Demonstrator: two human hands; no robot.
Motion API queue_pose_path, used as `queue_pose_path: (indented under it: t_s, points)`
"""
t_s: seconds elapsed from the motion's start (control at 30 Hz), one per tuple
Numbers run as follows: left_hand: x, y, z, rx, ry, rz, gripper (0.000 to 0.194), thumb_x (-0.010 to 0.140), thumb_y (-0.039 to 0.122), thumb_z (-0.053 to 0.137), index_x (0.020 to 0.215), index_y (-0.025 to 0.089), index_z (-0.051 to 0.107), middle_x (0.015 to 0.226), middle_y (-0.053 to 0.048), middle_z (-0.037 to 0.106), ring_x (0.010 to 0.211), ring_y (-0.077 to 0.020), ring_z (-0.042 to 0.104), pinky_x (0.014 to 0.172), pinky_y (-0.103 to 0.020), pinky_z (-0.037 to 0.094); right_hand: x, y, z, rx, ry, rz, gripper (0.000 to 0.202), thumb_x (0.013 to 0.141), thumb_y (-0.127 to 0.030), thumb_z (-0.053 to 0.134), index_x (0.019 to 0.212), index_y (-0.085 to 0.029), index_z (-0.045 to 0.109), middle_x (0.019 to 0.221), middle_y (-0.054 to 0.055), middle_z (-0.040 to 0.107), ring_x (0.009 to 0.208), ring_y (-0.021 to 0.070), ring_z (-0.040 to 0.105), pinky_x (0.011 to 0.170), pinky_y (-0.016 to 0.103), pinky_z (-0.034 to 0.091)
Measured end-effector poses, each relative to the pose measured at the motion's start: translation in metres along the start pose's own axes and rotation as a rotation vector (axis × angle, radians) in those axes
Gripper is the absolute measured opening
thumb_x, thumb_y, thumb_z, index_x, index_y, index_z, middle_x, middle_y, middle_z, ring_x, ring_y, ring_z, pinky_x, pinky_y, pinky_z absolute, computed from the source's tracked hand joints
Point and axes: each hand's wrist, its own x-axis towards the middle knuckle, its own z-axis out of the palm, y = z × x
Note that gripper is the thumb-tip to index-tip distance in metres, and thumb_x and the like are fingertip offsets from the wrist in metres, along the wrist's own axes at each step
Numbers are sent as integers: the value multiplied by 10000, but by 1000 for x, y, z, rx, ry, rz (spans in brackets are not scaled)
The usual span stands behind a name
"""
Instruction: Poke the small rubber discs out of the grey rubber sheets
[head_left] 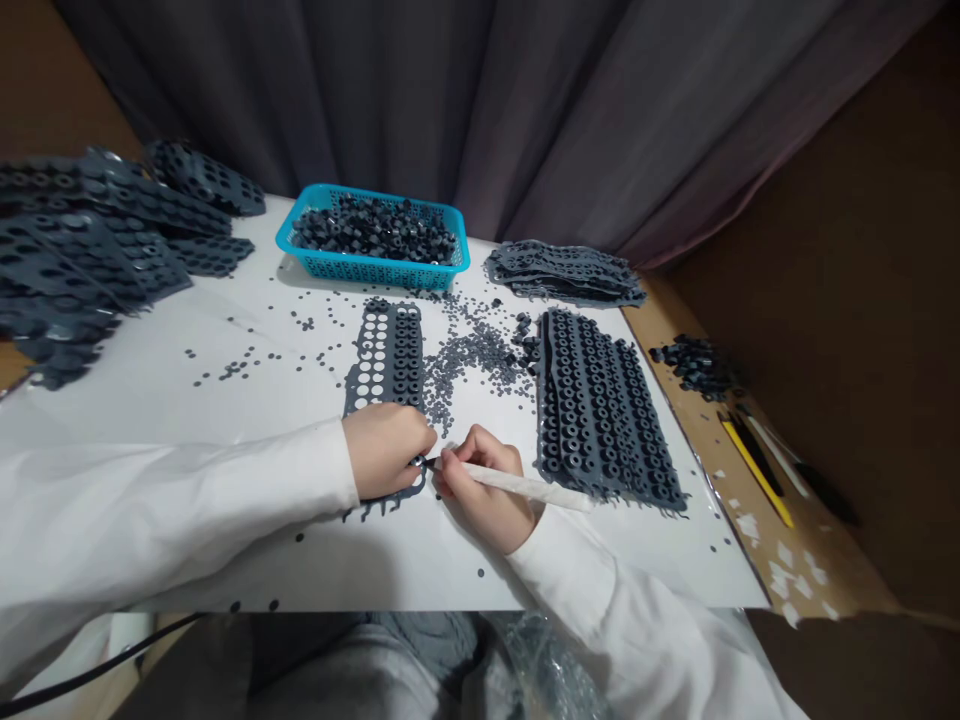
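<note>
A narrow dark-grey moulded rubber sheet (397,365) lies on the white table, with round holes on its left side and rows of ring-shaped parts on its right. My left hand (388,450) is curled over its near end, fingers closed on the edge. A small ring shows by the left fingertips; whether they pinch it is unclear. My right hand (486,485) grips a pen-like tool with a white wrapped handle (536,486). Its thin dark tip reaches the sheet beside my left fingertips.
A blue basket (373,280) holds many small dark parts. More sheets are piled at left (90,240), at the back right (562,272) and at right (607,410). Small discs (480,350) lie scattered. A yellow cutter (757,470) lies at the right edge.
</note>
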Motion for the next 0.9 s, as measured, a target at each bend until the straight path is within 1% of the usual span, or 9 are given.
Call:
queue_pose_path:
  t_s: [0.13, 0.23, 0.43, 0.57, 0.63, 0.67, 0.7, 0.8, 0.9]
  points:
    - [1, 4, -3, 83, -39, 15, 84, 747, 184, 568, 760, 151, 644, 770, -79, 653, 713, -243, 638, 601, -310, 470, 0, -6, 0, -92, 2, -26, 234, 783, -250, 529, 599, -210, 390, 480, -50, 509, 451, 83, 417, 485, 207, 340]
    - [2, 8, -4, 159, -9, 57, 95, 771, 143, 556, 761, 140, 651, 749, -81, 649, 713, -230, 639, 592, -295, 452, 0, -8, 0, -134, 13, -51, 231, 772, -223, 526, 587, -208, 389, 478, -55, 480, 457, 81, 403, 492, 208, 326]
    - [2, 12, 5, 329, 21, 294, 162, 833, 89, 513, 753, 112, 652, 678, -92, 638, 657, -210, 620, 568, -306, 426, 1, -8, 0, -135, 42, -79, 237, 743, -188, 523, 566, -206, 367, 461, -76, 392, 438, 69, 345, 469, 212, 280]
    - [1, 5, 15, 335, 109, 403, 176, 846, 85, 485, 777, 106, 645, 682, -93, 635, 641, -202, 601, 570, -312, 427, 2, -9, 0, -137, 41, -87, 227, 727, -177, 519, 560, -205, 368, 464, -78, 371, 442, 70, 332, 469, 215, 271]
    - [-1, -8, 14, 178, 145, 376, 197, 855, 99, 470, 742, 128, 629, 694, -77, 637, 657, -181, 597, 604, -293, 440, 1, -9, 0, -131, 34, -90, 228, 732, -175, 513, 558, -204, 370, 465, -76, 373, 446, 71, 333, 471, 216, 268]
    - [-2, -18, 12, 35, 177, 317, 200, 864, 126, 468, 734, 140, 619, 702, -64, 637, 666, -166, 595, 621, -279, 448, 1, -9, 0, -127, 35, -89, 232, 734, -176, 512, 554, -204, 368, 462, -76, 370, 446, 71, 332, 470, 217, 265]
    - [-5, -29, 9, -149, 221, 229, 197, 872, 175, 470, 736, 152, 610, 703, -46, 634, 667, -151, 592, 629, -264, 454, 1, -8, 0, -123, 35, -88, 237, 736, -179, 513, 552, -204, 366, 460, -76, 366, 445, 71, 330, 470, 217, 264]
    - [-16, -65, 0, -783, 423, -162, 218, 840, 362, 522, 814, 158, 595, 667, -9, 612, 587, -120, 564, 575, -243, 467, 0, -6, 0, -97, 34, -65, 243, 744, -200, 529, 561, -206, 369, 464, -75, 388, 446, 72, 338, 466, 213, 267]
    - [-28, -84, 2, -1228, 399, -400, 286, 762, 433, 604, 783, 149, 582, 657, -23, 619, 507, -102, 528, 512, -245, 471, -1, -2, -1, -25, 17, -29, 232, 765, -239, 544, 596, -209, 387, 483, -64, 465, 450, 79, 377, 465, 208, 289]
